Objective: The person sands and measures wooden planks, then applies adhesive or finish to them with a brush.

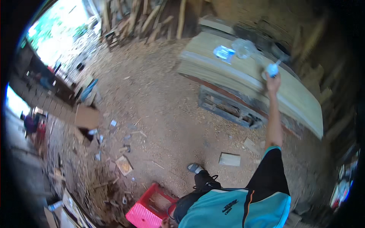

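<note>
My right arm reaches out over a stack of pale boards (228, 70) at the upper right. At its end my right hand (273, 83) is closed round a small white-and-blue bottle (272, 69) with a thin pale nozzle pointing up. Left of the bottle, a clear plastic bag (243, 48) and a blue-and-white packet (224, 54) lie on the top board. My left hand (166, 223) shows only in part at the lower edge, close beside a red plastic stool (146, 207). Its fingers are too small and blurred to make out.
A grey block with hollows (232, 108) sits under the boards. Wood scraps, such as a pale offcut (229, 159), lie on the chip-strewn floor. A cardboard box (87, 117) stands at the left. Poles (181, 19) lean along the far wall. A person (30, 123) is at the far left.
</note>
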Available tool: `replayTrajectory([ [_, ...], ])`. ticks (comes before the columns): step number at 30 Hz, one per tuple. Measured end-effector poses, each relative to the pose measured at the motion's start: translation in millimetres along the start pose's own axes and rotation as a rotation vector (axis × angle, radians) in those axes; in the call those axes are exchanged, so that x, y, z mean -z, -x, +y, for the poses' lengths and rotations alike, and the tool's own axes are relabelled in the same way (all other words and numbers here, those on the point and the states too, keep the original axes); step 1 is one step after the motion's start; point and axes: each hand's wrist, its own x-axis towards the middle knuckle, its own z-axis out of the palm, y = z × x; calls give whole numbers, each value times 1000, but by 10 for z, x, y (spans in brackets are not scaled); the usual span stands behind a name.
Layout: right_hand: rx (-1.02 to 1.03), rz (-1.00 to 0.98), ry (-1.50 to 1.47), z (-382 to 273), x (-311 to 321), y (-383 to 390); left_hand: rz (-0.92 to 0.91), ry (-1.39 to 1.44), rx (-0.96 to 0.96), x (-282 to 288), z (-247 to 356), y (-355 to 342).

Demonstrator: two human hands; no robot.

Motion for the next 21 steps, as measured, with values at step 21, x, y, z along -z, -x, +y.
replayTrajectory([
  [21, 601, -1675, -529, -2539, -132, 5054, 1096, 692, 758, -110, 179, 2193],
])
